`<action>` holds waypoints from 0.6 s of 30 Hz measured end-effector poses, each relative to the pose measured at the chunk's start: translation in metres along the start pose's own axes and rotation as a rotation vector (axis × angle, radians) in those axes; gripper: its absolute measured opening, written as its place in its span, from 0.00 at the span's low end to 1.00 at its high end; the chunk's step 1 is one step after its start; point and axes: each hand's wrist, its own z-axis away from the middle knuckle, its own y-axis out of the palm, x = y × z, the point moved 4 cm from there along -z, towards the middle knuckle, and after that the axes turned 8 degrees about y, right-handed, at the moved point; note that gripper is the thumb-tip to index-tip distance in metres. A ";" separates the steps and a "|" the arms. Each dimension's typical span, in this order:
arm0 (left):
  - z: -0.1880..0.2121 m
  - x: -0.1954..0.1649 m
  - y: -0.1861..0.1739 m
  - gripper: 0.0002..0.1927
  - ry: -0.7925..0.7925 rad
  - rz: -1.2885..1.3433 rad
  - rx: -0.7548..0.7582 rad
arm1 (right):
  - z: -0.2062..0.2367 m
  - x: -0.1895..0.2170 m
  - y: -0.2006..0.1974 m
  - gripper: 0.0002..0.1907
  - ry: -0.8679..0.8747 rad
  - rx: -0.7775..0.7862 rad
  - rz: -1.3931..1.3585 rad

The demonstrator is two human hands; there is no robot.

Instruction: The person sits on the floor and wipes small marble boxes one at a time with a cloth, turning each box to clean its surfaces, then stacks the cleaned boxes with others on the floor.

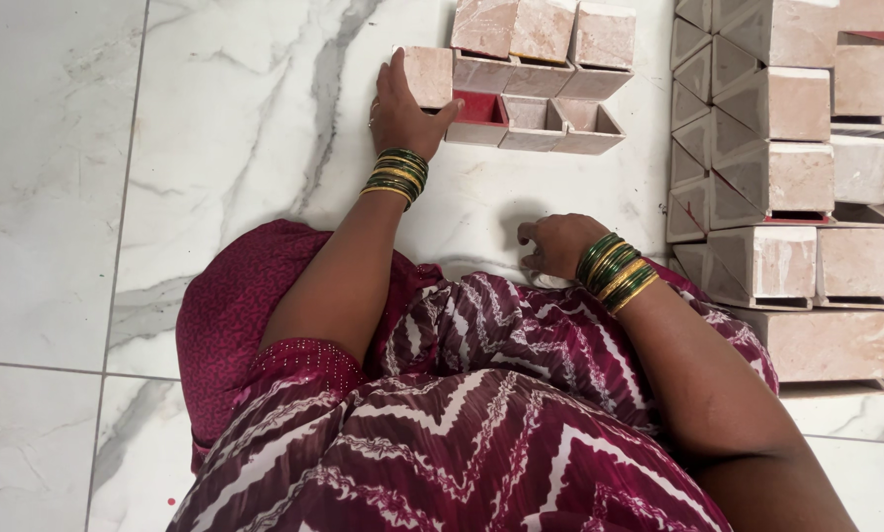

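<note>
**Left hand on the small boxes, right hand resting by your lap**

Your left hand (400, 110) lies flat and open on the marble floor (215, 118), fingers against a pink box (428, 75) and thumb touching the red-lined open box (479, 118) just beside it. Both belong to the small cluster of boxes (541, 74) ahead of you. Your right hand (556, 244) is loosely curled, holding nothing, knuckles on the floor between that cluster and your patterned maroon skirt (481, 414). Right of the cluster, well apart, rises the large box stack (797, 177).
</note>
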 end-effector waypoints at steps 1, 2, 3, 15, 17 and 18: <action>0.001 0.001 0.000 0.58 0.004 0.023 -0.001 | 0.000 0.000 0.000 0.23 -0.001 -0.001 0.004; 0.001 0.001 0.000 0.58 0.009 0.046 -0.001 | -0.001 0.000 0.001 0.23 -0.002 -0.002 -0.002; 0.001 0.001 0.000 0.57 0.014 0.069 -0.001 | -0.001 0.000 0.002 0.23 -0.003 -0.002 -0.008; 0.001 0.000 -0.006 0.57 0.049 0.060 -0.073 | -0.001 0.000 0.000 0.23 -0.019 -0.027 -0.017; 0.002 0.000 -0.006 0.56 0.062 0.063 -0.075 | 0.000 0.001 -0.001 0.23 -0.019 -0.029 -0.015; 0.002 0.001 -0.006 0.56 0.069 0.064 -0.076 | 0.001 0.002 -0.001 0.23 -0.024 -0.033 -0.015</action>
